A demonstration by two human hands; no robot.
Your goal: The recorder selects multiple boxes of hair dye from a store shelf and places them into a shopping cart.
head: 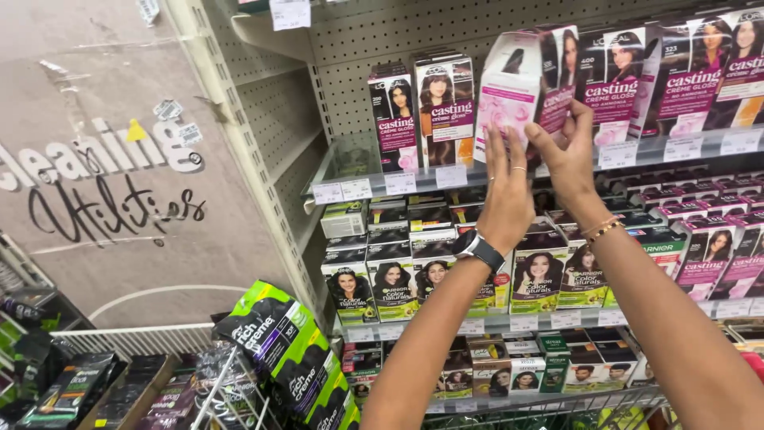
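Hands both raised to the top shelf in the upper centre of the frame; my left hand and right hand meet on one hair-colour box, pink and white on the face toward me, with a dark side panel showing a portrait.

Box stands roughly upright, long axis vertical, tilted slightly so its top leans right; it sits directly above and just beyond both palms, its base at the level of the shelf edge; whether the base rests on the shelf I cannot tell, since my fingers cover it.

Left hand: fingers extended upward, flat against the lower front face, a ring visible; pressing rather than closed round it. Right hand: thumb and fingers pinch the lower right corner; grasping the box. Right hand is the one holding; left steadies. Watch on left wrist, bangles on right wrist.

Surroundings: dark maroon boxes stand touching in a row to the right of mine; two more stand to its left with a gap between; green-trimmed boxes fill the shelf below; green and black pouches hang at lower left.
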